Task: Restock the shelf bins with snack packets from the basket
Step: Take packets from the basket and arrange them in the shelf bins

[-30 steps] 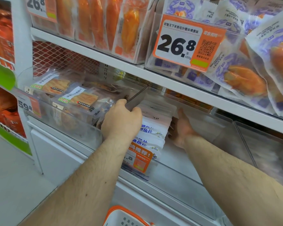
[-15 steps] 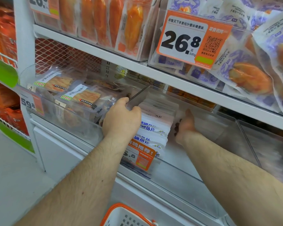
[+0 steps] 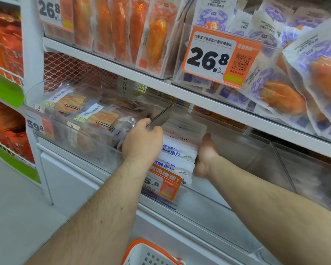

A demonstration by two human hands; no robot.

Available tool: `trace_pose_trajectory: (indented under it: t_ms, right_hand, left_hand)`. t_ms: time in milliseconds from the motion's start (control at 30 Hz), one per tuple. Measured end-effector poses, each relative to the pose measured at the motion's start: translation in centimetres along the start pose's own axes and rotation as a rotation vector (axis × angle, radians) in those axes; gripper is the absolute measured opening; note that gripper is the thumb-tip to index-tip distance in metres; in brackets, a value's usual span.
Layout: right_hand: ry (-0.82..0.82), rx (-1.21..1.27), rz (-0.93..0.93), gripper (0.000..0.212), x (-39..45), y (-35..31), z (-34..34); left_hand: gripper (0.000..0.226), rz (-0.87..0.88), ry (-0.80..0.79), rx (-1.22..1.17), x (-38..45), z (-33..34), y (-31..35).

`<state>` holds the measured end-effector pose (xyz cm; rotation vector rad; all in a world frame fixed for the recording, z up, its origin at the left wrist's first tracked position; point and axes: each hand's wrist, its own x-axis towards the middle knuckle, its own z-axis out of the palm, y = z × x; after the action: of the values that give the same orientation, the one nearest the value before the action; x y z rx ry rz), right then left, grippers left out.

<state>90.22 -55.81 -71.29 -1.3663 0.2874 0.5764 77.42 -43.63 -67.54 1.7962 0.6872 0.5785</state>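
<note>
The white snack packets [image 3: 178,150] stand on edge in a row inside the clear bin [image 3: 218,203] on the lower shelf, packed against the bin's left wall, just beside the divider [image 3: 161,113]. The left hand [image 3: 141,142] rests over the left end of the row with its fingers curled over the top of the divider. The right hand [image 3: 204,155] presses flat against the right side of the row, fingers straight as far as the blur lets me judge, so neither grip actually closes round a packet.

The row looks squeezed rather than supported. If the right hand lets go too soon, the packets could fan out and topple rightward into the bare part of the bin. Pressing harder could buckle them or push the front ones over the bin's low front edge, past the orange price tag [image 3: 164,184]. The basket [image 3: 151,253] sits below at the frame's lower edge; its contents are hidden.
</note>
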Motion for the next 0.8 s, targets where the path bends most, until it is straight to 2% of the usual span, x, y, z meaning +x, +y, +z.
trace_pose_trajectory:
  t_ms: [133,267,433,633,733,800]
  right_hand:
    - [-0.109,-0.075,0.117,0.082,-2.0,1.0,0.2]
    - [-0.128,-0.108,0.120,0.078,-4.0,0.9,0.6]
    - [-0.189,-0.371,0.194,0.094,-5.9,0.7,-0.3]
    - [-0.138,-0.296,0.168,0.096,-7.0,1.1,-0.1]
    - [-0.068,-0.367,0.150,0.085,-8.0,1.2,-0.9]
    - [0.015,-0.362,0.005,0.075,-10.0,1.1,-1.5]
  left_hand:
    - [0.049,0.005,-0.024,-0.031,0.1,-0.3,-0.2]
    - [0.050,0.003,-0.045,-0.049,-0.5,-0.5,0.1]
    - [0.052,0.028,-0.081,-0.109,-0.3,-0.8,-0.5]
    - [0.052,0.015,-0.132,-0.134,-0.7,-1.2,-0.1]
    - [0.048,0.152,-0.031,0.140,-1.5,-1.7,0.3]
    - [0.041,0.343,0.051,0.303,-3.0,-1.9,1.3]
